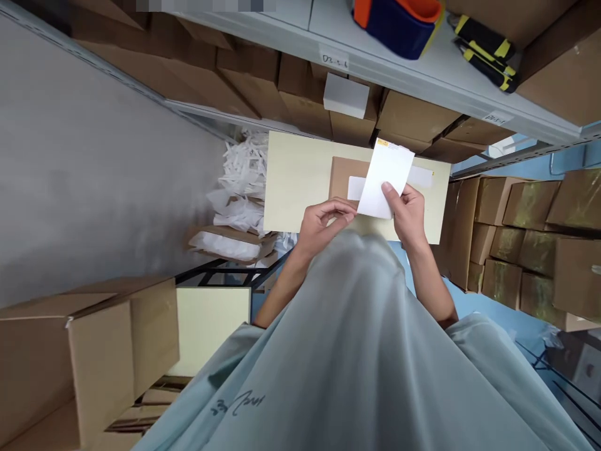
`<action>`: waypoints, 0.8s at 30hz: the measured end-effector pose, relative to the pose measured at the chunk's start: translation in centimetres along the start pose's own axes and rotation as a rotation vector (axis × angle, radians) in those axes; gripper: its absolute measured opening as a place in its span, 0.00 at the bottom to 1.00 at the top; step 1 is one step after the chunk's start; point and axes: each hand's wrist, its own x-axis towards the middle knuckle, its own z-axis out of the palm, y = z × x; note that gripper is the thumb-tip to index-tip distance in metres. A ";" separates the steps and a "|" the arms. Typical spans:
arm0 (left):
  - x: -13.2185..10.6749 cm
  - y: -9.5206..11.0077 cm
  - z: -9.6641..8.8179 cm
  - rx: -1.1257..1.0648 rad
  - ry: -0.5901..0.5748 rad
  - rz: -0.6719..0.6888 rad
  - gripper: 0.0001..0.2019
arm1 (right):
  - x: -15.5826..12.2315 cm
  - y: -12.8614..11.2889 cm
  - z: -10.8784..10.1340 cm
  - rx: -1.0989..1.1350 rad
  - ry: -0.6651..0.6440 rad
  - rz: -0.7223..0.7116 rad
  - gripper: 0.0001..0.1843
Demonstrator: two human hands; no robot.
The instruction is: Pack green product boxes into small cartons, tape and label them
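My right hand [409,216] grips a white sheet of paper [387,172] by its lower right side, thumb flat on top. The sheet is tilted and has a small yellow patch with fine print along its top edge. At its lower left corner, my left hand [326,225] has curled fingers, with thumb and index tips closed at the corner. Behind the sheet lies a flat brown cardboard box [342,175] with a white label [355,187], partly hidden. Another white sheet [421,176] with a yellow mark lies to the right, mostly covered.
All this is over a pale tabletop [291,181]. Cardboard boxes line the shelf [469,94] ahead, which holds a blue-orange tape dispenser [404,31] and yellow-black cutters [488,53]. White packing material [244,169] is piled left; an open carton [101,351] stands near left; boxes [530,200] are stacked right.
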 end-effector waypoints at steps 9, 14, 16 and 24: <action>0.3 1.9 -6.8 0.083 -0.070 0.057 0.13 | -1.8 -1.5 6.9 -0.051 0.057 -0.042 0.32; 0.7 2.1 -9.3 0.061 -0.120 0.082 0.14 | -1.6 -1.5 9.6 -0.094 0.074 -0.027 0.34; 0.9 2.3 -10.0 0.053 -0.146 0.111 0.14 | -1.2 -1.0 10.8 -0.140 0.057 -0.001 0.36; 0.7 2.8 -12.5 0.136 -0.153 0.164 0.10 | -3.6 -2.1 13.2 -0.413 0.031 -0.123 0.27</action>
